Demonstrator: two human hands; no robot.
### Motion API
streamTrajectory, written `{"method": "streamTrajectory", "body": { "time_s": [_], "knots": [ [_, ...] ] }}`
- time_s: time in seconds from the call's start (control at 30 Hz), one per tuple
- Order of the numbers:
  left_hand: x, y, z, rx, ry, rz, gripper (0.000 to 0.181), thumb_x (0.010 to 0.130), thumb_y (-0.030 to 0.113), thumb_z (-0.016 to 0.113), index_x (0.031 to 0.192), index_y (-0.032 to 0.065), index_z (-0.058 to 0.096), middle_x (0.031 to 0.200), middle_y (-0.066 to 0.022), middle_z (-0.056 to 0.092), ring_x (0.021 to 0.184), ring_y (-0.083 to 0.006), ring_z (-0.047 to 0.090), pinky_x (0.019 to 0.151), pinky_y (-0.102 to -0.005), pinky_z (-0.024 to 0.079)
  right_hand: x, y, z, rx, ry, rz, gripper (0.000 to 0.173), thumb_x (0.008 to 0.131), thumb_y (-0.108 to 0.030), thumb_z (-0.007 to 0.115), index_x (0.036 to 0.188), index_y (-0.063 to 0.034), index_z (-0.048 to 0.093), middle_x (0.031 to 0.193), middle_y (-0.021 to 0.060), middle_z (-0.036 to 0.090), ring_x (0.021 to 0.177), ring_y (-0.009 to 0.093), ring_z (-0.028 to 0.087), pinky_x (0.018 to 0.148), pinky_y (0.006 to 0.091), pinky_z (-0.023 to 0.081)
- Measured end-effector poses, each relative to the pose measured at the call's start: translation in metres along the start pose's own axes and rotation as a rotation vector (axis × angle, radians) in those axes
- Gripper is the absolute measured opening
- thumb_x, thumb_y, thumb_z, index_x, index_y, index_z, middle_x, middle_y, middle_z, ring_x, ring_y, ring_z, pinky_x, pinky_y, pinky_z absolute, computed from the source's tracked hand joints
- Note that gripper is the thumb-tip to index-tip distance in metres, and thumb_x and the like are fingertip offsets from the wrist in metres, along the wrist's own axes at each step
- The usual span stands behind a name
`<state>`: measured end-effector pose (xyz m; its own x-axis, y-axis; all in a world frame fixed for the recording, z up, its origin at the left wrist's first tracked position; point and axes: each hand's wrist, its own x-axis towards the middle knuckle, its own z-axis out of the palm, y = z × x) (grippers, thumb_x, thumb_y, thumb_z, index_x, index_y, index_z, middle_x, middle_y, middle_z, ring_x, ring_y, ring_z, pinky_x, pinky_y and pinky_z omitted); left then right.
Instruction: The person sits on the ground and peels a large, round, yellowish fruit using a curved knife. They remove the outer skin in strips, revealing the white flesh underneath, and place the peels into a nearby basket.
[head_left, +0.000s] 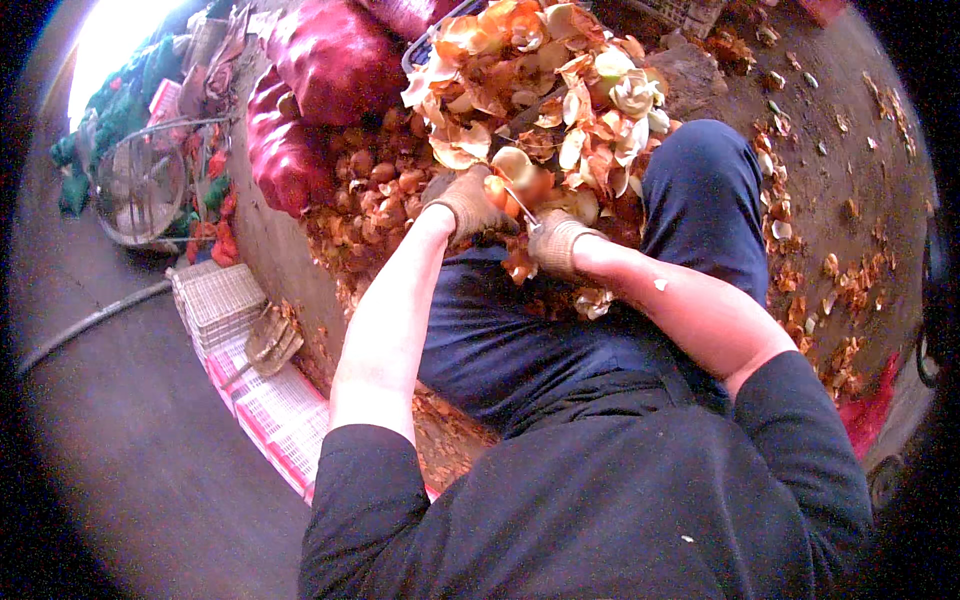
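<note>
My left hand (471, 204), in a brown knit work glove, grips an orange-skinned onion (495, 190). My right hand (556, 244), gloved the same way, is closed around a small knife (520, 205). Its thin blade points up and left and appears to meet the onion; the handle is mostly hidden in the glove. Just beyond both hands rises a heap of onion skins and pale outer layers (480, 52). Left of my left hand lies a pile of unpeeled onions (382, 174) on the floor. Something round and blurred lies beyond the blade.
Full red mesh sacks (330, 64) lean beside the onions. Stacked plastic crates (266, 405) stand at lower left, with a pair of work gloves (274, 341) on them. A metal fan (141, 184) and a hose (97, 322) are farther left. Scattered skins (844, 367) litter the floor at right.
</note>
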<state>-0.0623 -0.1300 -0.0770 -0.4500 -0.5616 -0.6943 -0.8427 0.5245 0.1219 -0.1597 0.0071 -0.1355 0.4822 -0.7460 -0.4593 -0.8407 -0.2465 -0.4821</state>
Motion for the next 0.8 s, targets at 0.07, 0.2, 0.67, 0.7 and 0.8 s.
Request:
{"method": "streamTrajectory", "body": {
  "time_s": [0.07, 0.2, 0.67, 0.7, 0.8],
  "knots": [
    [-0.001, -0.001, 0.001, -0.003, 0.039, 0.076, 0.056, 0.067, 0.037, 0.078, 0.112, 0.0086, 0.064, 0.104, -0.0164, 0.069, 0.096, -0.0311, 0.066, 0.086, -0.0395, 0.051, -0.014, 0.004, 0.0, 0.01, 0.042, 0.005, 0.029, 0.088, -0.017, 0.05, 0.1, 0.0003, 0.07, 0.089, 0.0186, 0.07, 0.081, 0.035, 0.069, 0.066, 0.0468, 0.054],
    [0.012, -0.013, 0.009, -0.033, 0.056, 0.11, 0.046, 0.07, 0.036, 0.075, 0.106, 0.0076, 0.066, 0.098, -0.0151, 0.07, 0.091, -0.0299, 0.067, 0.083, -0.0386, 0.052, -0.01, 0.006, 0.012, 0.233, 0.075, 0.145, 0.029, 0.088, -0.015, 0.047, 0.099, 0.0002, 0.069, 0.088, 0.0226, 0.069, 0.081, 0.039, 0.068, 0.068, 0.0481, 0.054],
    [0.023, -0.021, 0.01, 0.079, 0.096, 0.249, 0.064, 0.057, 0.039, 0.084, 0.107, 0.0029, 0.064, 0.099, -0.015, 0.069, 0.094, -0.0276, 0.067, 0.082, -0.0378, 0.053, 0.019, 0.022, 0.043, 0.485, 0.127, 0.444, 0.027, 0.078, -0.02, 0.06, 0.097, -0.0036, 0.072, 0.097, 0.0224, 0.069, 0.094, 0.037, 0.068, 0.078, 0.0437, 0.054],
    [0.013, -0.013, 0.007, 0.102, 0.193, 0.297, 0.064, 0.057, 0.039, 0.084, 0.106, 0.0026, 0.064, 0.099, -0.0152, 0.07, 0.094, -0.0276, 0.067, 0.082, -0.0378, 0.053, 0.004, 0.016, 0.022, 0.43, 0.078, 0.444, 0.027, 0.078, -0.02, 0.06, 0.097, -0.0048, 0.072, 0.098, 0.0213, 0.069, 0.094, 0.036, 0.068, 0.077, 0.0428, 0.054],
    [0.02, -0.015, 0.0, -0.047, -0.214, 0.195, 0.053, 0.065, 0.036, 0.082, 0.106, 0.0059, 0.065, 0.102, -0.0123, 0.07, 0.089, -0.0227, 0.066, 0.083, -0.0354, 0.052, -0.003, 0.014, 0.005, 0.197, -0.096, 0.244, 0.03, 0.079, -0.021, 0.056, 0.101, -0.0086, 0.072, 0.097, 0.0214, 0.069, 0.092, 0.034, 0.068, 0.077, 0.0418, 0.055]
  ]
}}
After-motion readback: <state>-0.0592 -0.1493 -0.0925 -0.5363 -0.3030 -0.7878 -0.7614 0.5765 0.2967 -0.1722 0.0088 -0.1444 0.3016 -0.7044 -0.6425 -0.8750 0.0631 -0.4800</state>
